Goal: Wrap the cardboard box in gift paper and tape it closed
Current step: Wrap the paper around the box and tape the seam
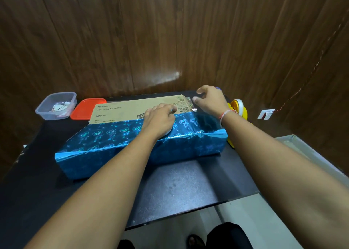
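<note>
A long cardboard box [132, 107] lies across the black table [179, 188]. Blue gift paper [117, 145] with a shiny heart print covers its near side and the near half of its top; the far half of the top shows bare printed cardboard. My left hand [160, 121] rests on top of the box, fingers bent, pressing the paper's edge down. My right hand [211, 100] is at the box's far right corner. Its thumb and curled fingers pinch a small dark flap of gift paper [189, 100] coming up from the far side.
A yellow tape dispenser [239, 107] stands just right of the box, behind my right wrist. At the back left are a clear plastic tub [56, 105] of scraps and a red lid [85, 108]. A wood-panelled wall runs close behind the table.
</note>
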